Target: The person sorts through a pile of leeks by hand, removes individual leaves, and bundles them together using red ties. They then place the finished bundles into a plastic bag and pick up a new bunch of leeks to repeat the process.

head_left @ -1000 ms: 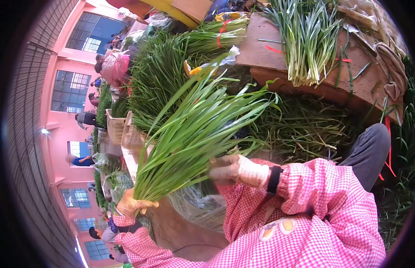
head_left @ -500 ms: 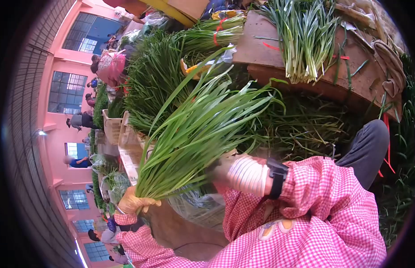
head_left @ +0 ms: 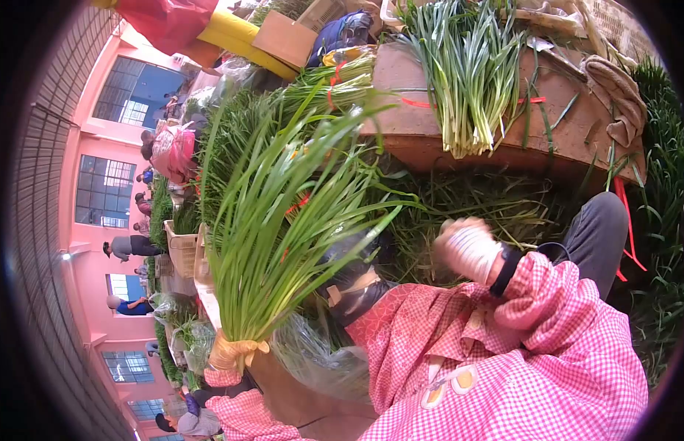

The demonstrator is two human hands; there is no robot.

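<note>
My left hand [head_left: 235,351] clamps the leafy bunch [head_left: 272,250], hiding its base; my blurred right hand [head_left: 460,248], fingers I can't read, has moved clear of it.

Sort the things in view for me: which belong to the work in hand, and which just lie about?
Likely part of the job:
bunch of long-leaved greens in the grip of the gloved left hand
loose-laid greens on the brown board
red-tied bundle

Seemingly just lying about:
crumpled cloth
cardboard
leaf litter
</note>
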